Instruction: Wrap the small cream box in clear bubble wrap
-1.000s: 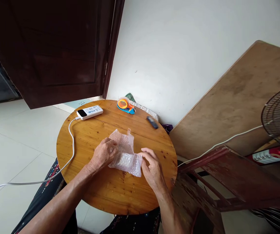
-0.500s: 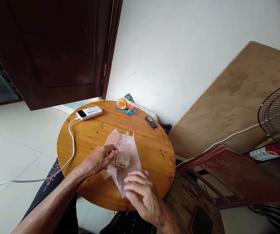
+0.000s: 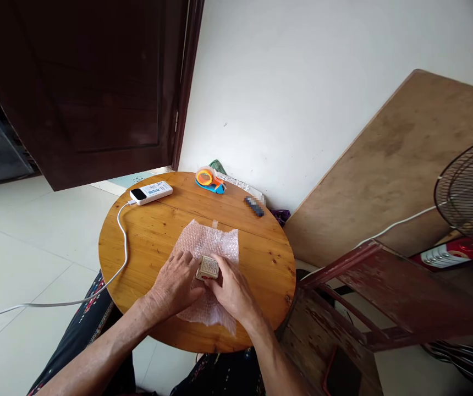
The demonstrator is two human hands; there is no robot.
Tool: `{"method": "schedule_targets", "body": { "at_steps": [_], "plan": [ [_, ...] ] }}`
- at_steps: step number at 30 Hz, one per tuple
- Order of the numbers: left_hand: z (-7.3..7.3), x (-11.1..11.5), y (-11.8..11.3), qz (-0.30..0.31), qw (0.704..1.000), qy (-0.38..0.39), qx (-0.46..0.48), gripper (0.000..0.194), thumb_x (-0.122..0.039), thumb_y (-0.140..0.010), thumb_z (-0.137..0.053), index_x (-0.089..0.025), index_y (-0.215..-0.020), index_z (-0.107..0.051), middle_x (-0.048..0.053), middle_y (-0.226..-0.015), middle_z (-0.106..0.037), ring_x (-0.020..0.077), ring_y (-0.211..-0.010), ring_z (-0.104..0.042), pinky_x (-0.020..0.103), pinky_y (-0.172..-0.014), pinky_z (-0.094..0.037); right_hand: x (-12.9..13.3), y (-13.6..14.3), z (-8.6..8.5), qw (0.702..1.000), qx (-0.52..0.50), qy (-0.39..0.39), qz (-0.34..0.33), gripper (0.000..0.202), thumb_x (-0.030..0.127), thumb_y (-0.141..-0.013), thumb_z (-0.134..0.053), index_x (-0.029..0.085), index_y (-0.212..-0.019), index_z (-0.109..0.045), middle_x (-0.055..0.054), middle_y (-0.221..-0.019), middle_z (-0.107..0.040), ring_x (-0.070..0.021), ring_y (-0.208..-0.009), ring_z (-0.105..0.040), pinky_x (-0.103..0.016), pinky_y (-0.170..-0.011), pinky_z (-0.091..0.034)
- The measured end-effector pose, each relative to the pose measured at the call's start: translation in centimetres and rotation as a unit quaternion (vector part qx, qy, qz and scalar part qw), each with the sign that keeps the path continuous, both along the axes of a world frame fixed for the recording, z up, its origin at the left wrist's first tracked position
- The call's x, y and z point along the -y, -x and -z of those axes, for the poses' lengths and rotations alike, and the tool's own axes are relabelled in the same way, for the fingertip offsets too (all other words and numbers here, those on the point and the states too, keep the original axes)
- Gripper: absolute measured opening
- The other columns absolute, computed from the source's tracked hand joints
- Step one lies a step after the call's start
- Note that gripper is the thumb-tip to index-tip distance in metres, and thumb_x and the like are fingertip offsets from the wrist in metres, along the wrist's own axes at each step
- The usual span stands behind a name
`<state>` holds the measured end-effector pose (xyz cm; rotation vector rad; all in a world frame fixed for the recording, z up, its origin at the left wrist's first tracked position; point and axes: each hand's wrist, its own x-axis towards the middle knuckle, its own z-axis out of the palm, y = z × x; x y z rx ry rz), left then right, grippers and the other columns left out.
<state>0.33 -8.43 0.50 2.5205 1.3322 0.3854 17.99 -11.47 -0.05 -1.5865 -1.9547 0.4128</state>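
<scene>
A small printed cardboard box (image 3: 209, 267) rests near the middle of a sheet of bubble wrap (image 3: 207, 237), which lies spread on the round wooden table. My right hand (image 3: 233, 289) has its thumb and fingers around the box's right side and front corner. On the left, my left hand (image 3: 175, 279) lies on the wrap, fingers stretched forward and thumb apart, close against the box's left side. Whether its fingertips press on the box I cannot tell.
At the table's (image 3: 137, 258) back stands a tape dispenser (image 3: 210, 180) in orange and blue. A white device (image 3: 151, 192) with a cable is at back left, and a dark blurred object (image 3: 254, 205) at back right. A wooden chair (image 3: 335, 313) and a fan (image 3: 471, 187) are to the right.
My right hand has moved forward and taken hold of the box. The wrap's right and near edges have opened out flatter. My left hand has come slightly nearer, with its fingers flatter on the wrap.
</scene>
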Motion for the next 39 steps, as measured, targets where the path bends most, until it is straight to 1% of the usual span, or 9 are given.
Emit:
{"method": "schedule_targets", "body": {
  "at_steps": [5,10,14,16,19,22,27,33,39],
  "plan": [
    [1.2,0.8,-0.2,0.006,1.000,0.018,0.020,0.085,-0.056,-0.068,-0.074,-0.020,-0.139,-0.046,0.016,-0.137,-0.054,0.0375,-0.124,-0.047,0.057,-0.104,-0.038,0.9,-1.9,-0.6,0.987,-0.133,-0.014,0.086,0.043,0.032,-0.084,-0.064,0.022,-0.125,-0.058,-0.008,-0.110,-0.073,-0.0212,-0.092,-0.069,-0.032,-0.080,-0.056],
    [0.6,1.6,-0.6,0.017,1.000,0.008,-0.002,0.074,-0.065,-0.065,-0.072,-0.024,-0.125,-0.059,0.014,-0.137,-0.054,0.0393,-0.121,-0.047,0.057,-0.100,-0.038,1.4,-8.1,-0.8,0.960,-0.117,-0.061,0.247,0.051,0.047,-0.079,-0.066,0.019,-0.122,-0.061,-0.010,-0.104,-0.074,-0.0221,-0.081,-0.068,-0.032,-0.071,-0.055],
    [0.8,1.9,-0.8,0.027,0.999,-0.009,-0.017,0.069,-0.065,-0.065,-0.072,-0.024,-0.120,-0.062,0.015,-0.134,-0.055,0.0416,-0.123,-0.044,0.061,-0.102,-0.034,1.4,-12.4,1.3,0.962,0.007,-0.014,0.274,0.051,0.045,-0.077,-0.063,0.019,-0.120,-0.062,-0.012,-0.107,-0.072,-0.0288,-0.093,-0.067,-0.045,-0.083,-0.053],
    [1.1,2.0,-0.9,0.030,0.999,-0.011,-0.024,0.070,-0.065,-0.066,-0.072,-0.024,-0.122,-0.061,0.016,-0.135,-0.055,0.0425,-0.126,-0.043,0.063,-0.102,-0.033,1.6,-13.0,2.0,0.960,0.039,-0.052,0.273,0.055,0.046,-0.079,-0.062,0.017,-0.125,-0.059,-0.015,-0.118,-0.067,-0.0305,-0.101,-0.065,-0.049,-0.090,-0.051],
    [1.5,2.1,-1.0,0.029,0.999,-0.009,-0.032,0.070,-0.064,-0.067,-0.070,-0.024,-0.123,-0.060,0.016,-0.136,-0.054,0.0424,-0.127,-0.041,0.063,-0.103,-0.032,2.5,-11.4,1.1,0.952,0.050,-0.150,0.263,0.052,0.045,-0.083,-0.060,0.017,-0.127,-0.058,-0.017,-0.127,-0.061,-0.0312,-0.110,-0.061,-0.051,-0.096,-0.048],
    [1.5,2.3,-1.0,0.024,0.999,-0.011,-0.032,0.067,-0.062,-0.068,-0.070,-0.024,-0.122,-0.061,0.016,-0.136,-0.054,0.0416,-0.127,-0.041,0.062,-0.104,-0.031,3.6,-7.2,-1.3,0.963,0.024,-0.196,0.182,0.030,0.034,-0.092,-0.055,0.022,-0.117,-0.064,-0.013,-0.121,-0.065,-0.0274,-0.112,-0.060,-0.047,-0.100,-0.048],
    [1.5,2.2,-1.1,0.021,1.000,-0.016,-0.004,0.064,-0.055,-0.068,-0.073,-0.024,-0.123,-0.061,0.016,-0.133,-0.056,0.0411,-0.123,-0.045,0.061,-0.102,-0.034,2.5,-0.7,-3.0,0.994,0.052,-0.084,-0.045,0.027,0.031,-0.097,-0.051,0.023,-0.119,-0.065,-0.009,-0.125,-0.064,-0.0236,-0.116,-0.057,-0.043,-0.102,-0.048],
    [0.9,0.1,-1.7,0.023,0.999,-0.002,-0.039,0.066,-0.056,-0.068,-0.072,-0.021,-0.123,-0.062,0.020,-0.142,-0.050,0.0447,-0.127,-0.044,0.066,-0.102,-0.034,-2.1,-2.4,0.1,0.991,0.129,-0.026,0.021,0.031,0.029,-0.099,-0.044,0.018,-0.121,-0.063,-0.012,-0.124,-0.064,-0.0268,-0.118,-0.057,-0.046,-0.104,-0.046],
    [-0.6,-1.9,-1.7,0.036,0.998,0.000,-0.047,0.050,-0.051,-0.076,-0.069,-0.019,-0.115,-0.065,0.018,-0.127,-0.060,0.0389,-0.115,-0.054,0.058,-0.097,-0.043,-3.7,-3.9,-0.2,0.979,0.201,-0.003,0.026,0.028,0.024,-0.095,-0.052,0.016,-0.120,-0.063,-0.013,-0.125,-0.064,-0.0294,-0.116,-0.058,-0.046,-0.100,-0.047]
  ]
}}
